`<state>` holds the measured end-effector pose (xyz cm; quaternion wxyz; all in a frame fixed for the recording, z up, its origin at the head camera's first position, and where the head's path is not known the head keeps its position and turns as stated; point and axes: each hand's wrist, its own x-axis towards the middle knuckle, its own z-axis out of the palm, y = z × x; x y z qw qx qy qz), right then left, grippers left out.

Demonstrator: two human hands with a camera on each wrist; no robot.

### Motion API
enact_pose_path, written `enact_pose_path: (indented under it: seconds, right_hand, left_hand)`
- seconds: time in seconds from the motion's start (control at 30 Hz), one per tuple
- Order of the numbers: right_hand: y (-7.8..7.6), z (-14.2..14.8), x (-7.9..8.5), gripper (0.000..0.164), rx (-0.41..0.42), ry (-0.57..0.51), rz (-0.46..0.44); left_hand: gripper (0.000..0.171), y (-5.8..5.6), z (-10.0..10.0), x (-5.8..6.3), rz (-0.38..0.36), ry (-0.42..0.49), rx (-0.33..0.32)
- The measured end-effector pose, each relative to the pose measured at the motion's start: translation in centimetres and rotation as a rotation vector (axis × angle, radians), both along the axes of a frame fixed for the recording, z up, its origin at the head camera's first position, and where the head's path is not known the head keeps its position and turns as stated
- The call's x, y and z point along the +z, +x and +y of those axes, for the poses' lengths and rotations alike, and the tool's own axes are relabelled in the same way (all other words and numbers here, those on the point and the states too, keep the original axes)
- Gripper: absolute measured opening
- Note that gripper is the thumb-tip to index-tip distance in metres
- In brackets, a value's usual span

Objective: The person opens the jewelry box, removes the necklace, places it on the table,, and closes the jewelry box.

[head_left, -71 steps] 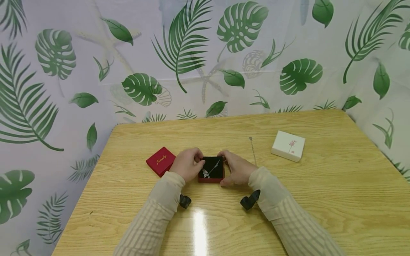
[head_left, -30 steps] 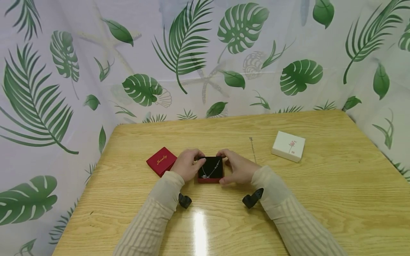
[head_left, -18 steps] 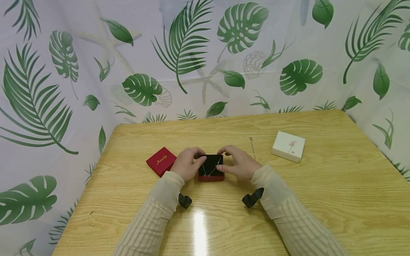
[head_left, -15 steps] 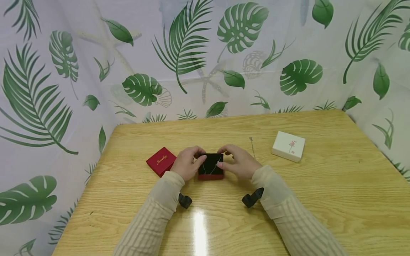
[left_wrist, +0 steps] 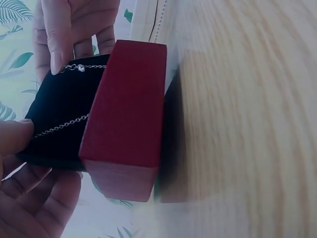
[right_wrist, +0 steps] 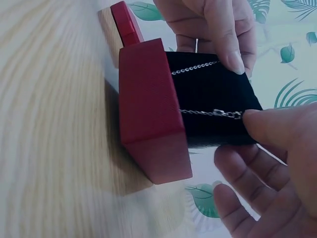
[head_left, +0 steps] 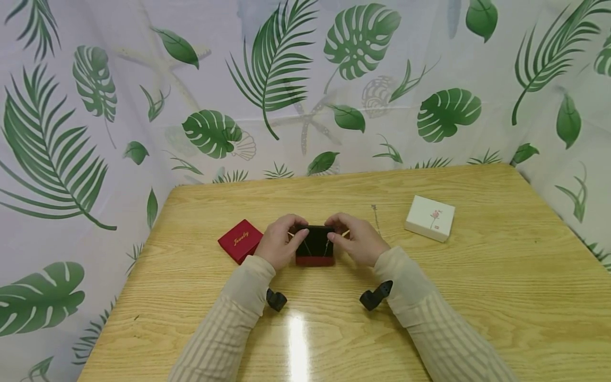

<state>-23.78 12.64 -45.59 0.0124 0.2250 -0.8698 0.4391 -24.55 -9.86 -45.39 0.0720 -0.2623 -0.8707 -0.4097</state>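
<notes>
A black velvet jewelry pad [head_left: 317,240] stands tilted up out of a small red box base [head_left: 315,261], which is below it near the middle of the table. A silver chain necklace [right_wrist: 198,113] runs over the pad and down behind the box's wall, where its lower part is hidden. My left hand [head_left: 279,243] pinches the pad's left upper corner, thumb on the chain and fingers behind. With the thumb at the chain's clasp end, my right hand [head_left: 359,241] pinches the right upper corner.
A red lid [head_left: 240,240] lettered "Jewelry" lies left of my left hand. Behind my right hand lies another thin silver chain [head_left: 376,218]. Farther right sits a white box [head_left: 430,217] with a pink flower print. All rest on the wooden table [head_left: 501,254].
The pad and red box have tilted up from lying flat. My right hand has moved from the box's right side to the pad's upper corner, its thumb now on the chain.
</notes>
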Motion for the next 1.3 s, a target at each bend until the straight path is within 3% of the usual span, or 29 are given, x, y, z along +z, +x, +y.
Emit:
enact_pose_path:
  seconds: [0.33,0.73,0.9,1.1,1.3]
  right_hand:
    - [0.2,-0.2,0.3,0.018,-0.034,-0.097,0.042]
    - [0.2,-0.1,1.0,0.021,-0.058,-0.196,0.049]
    - [0.3,-0.1,1.4,0.025,-0.054,-0.231,0.026]
    - [0.5,0.2,2.2,0.032,-0.045,-0.299,-0.008]
    - [0.3,0.6,2.7,0.041,-0.025,-0.403,-0.126]
  left_hand:
    - [0.033,0.1,0.0,0.1,-0.047,0.018,0.015]
    - [0.028,0.1,0.1,0.1,-0.146,0.053,-0.023]
    - [0.03,0.2,0.2,0.3,-0.185,0.101,-0.047]
    - [0.031,0.5,0.4,1.0,-0.19,0.158,-0.025]
    - [0.031,0.8,0.6,1.4,-0.211,0.213,-0.039]
